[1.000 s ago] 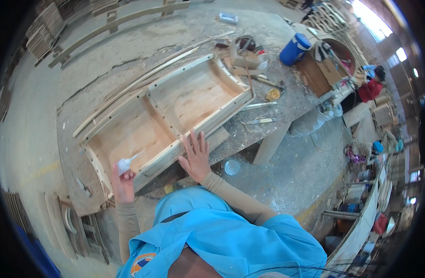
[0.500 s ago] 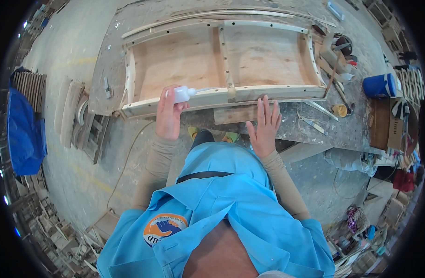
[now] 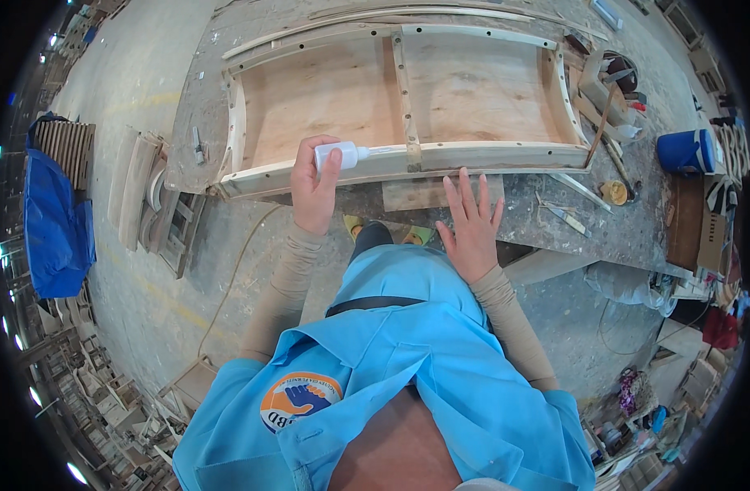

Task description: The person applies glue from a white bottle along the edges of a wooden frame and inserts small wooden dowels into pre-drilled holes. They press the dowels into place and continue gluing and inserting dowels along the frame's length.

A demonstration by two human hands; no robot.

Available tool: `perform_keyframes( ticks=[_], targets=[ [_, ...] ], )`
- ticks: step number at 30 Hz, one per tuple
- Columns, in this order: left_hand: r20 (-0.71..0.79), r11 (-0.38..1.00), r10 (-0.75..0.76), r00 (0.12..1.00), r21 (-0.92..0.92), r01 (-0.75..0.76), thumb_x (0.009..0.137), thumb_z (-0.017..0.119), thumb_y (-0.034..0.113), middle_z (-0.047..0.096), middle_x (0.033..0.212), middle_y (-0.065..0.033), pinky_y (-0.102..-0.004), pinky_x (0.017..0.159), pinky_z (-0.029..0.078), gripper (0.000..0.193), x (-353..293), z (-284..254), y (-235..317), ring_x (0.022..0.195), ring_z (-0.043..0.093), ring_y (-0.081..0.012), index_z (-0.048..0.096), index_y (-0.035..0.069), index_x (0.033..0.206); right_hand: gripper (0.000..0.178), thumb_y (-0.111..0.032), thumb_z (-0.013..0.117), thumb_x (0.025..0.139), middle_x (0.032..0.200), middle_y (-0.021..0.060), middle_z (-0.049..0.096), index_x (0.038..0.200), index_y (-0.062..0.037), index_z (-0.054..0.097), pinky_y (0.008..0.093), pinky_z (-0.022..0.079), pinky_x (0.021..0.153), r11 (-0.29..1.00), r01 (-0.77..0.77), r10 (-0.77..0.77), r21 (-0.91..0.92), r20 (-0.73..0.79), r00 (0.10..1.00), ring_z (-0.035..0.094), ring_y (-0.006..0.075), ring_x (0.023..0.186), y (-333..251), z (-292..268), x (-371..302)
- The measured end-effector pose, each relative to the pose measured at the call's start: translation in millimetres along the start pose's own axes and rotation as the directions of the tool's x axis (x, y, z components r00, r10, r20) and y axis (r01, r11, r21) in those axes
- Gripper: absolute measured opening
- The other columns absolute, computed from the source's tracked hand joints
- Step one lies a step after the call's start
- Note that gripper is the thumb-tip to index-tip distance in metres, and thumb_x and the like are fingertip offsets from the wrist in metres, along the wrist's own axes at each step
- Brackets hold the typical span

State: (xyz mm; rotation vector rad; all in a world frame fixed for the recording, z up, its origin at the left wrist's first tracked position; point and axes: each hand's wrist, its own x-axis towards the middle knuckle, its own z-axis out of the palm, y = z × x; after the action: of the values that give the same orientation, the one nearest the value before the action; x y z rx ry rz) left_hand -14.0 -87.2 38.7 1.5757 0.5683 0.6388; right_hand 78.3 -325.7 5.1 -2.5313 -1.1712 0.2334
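Observation:
My left hand [image 3: 315, 186] is wrapped round a white squeeze bottle [image 3: 338, 156] with a thin nozzle. The bottle is tilted nearly level, its nozzle pointing right along the near rail of a pale wooden frame [image 3: 506, 153]. Whether the tip touches the wood I cannot tell. This curved frame has a plywood panel, a middle crosspiece [image 3: 404, 94] and several dark holes along its edges. My right hand [image 3: 471, 227] is empty with fingers spread, its fingertips by the near rail, over a board [image 3: 399, 196] under the frame.
The frame lies on a stained worktable [image 3: 538, 214]. At its right are a brush-like tool [image 3: 565, 217], a small yellow cup [image 3: 614, 193] and a blue bucket [image 3: 686, 152]. Curved wooden parts [image 3: 138, 196] and a blue tarp [image 3: 56, 229] stand left. A cord [image 3: 238, 266] crosses the floor.
The bottle has shifted slightly right along the near rail, and my left thumb now shows across it. My right hand stays spread in about the same place. The whole view has shifted a little.

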Motion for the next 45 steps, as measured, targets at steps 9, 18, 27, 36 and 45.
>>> perform_keyframes(
  ticks=[9, 18, 27, 36, 45],
  targets=[
    [0.058, 0.947, 0.128, 0.99, 0.29, -0.14, 0.097, 0.056, 0.02, 0.056, 0.093, -0.002, -0.023, 0.078, 0.042, 0.02, 3.1, 9.6, 8.8, 0.085, 0.051, -0.0095, 0.054, 0.004, 0.109, 0.081, -0.017, 0.067, 0.081, 0.158, 0.0105, 0.015, 0.15, -0.0194, 0.026, 0.064, 0.012, 0.109, 0.999, -0.017, 0.016, 0.027, 0.033, 0.999, 0.021, 0.037, 0.142, -1.4, -0.6, -0.8],
    [0.053, 0.865, 0.21, 0.976, 0.456, -0.211, 0.088, 0.063, 0.019, 0.062, 0.09, -0.0107, -0.0336, 0.076, 0.044, 0.021, 4.8, 16.4, 13.7, 0.082, 0.056, -0.0244, 0.059, 0.006, 0.104, 0.079, -0.014, 0.066, 0.081, 0.158, 0.0097, 0.014, 0.149, -0.0205, 0.026, 0.0631, 0.014, 0.109, 0.998, -0.009, 0.008, 0.062, 0.018, 1.0, 0.021, 0.038, 0.141, 1.3, 1.2, -2.1],
    [0.067, 0.802, 0.276, 0.959, 0.534, -0.268, 0.087, 0.064, 0.017, 0.061, 0.093, -0.0105, -0.0354, 0.081, 0.042, 0.02, 2.9, 20.4, 13.2, 0.086, 0.055, -0.0274, 0.059, 0.005, 0.102, 0.08, -0.014, 0.066, 0.08, 0.158, 0.0093, 0.014, 0.149, -0.0207, 0.027, 0.0627, 0.015, 0.11, 0.998, -0.001, 0.0, 0.064, 0.012, 1.0, 0.02, 0.038, 0.141, 4.1, 3.6, -3.2],
    [0.075, 0.779, 0.32, 0.945, 0.547, -0.307, 0.085, 0.066, 0.015, 0.061, 0.092, -0.01, -0.0356, 0.081, 0.041, 0.019, 0.3, 24.2, 13.4, 0.084, 0.055, -0.0274, 0.059, 0.005, 0.1, 0.078, -0.016, 0.064, 0.082, 0.158, 0.0101, 0.013, 0.149, -0.0201, 0.026, 0.0621, 0.017, 0.109, 0.999, 0.02, -0.02, 0.048, 0.01, 1.0, 0.02, 0.0384, 0.141, 6.7, 4.5, -3.7],
    [0.08, 0.748, 0.364, 0.928, 0.569, -0.342, 0.085, 0.066, 0.016, 0.061, 0.091, -0.0096, -0.0356, 0.082, 0.04, 0.019, 0.5, 26.5, 12.0, 0.084, 0.056, -0.0273, 0.059, 0.005, 0.099, 0.077, -0.015, 0.064, 0.082, 0.158, 0.0108, 0.013, 0.149, -0.0199, 0.027, 0.0607, 0.018, 0.11, 0.999, 0.02, -0.021, 0.035, 0.016, 1.0, 0.02, 0.0385, 0.141, 7.6, 5.8, -3.9]
  ],
)
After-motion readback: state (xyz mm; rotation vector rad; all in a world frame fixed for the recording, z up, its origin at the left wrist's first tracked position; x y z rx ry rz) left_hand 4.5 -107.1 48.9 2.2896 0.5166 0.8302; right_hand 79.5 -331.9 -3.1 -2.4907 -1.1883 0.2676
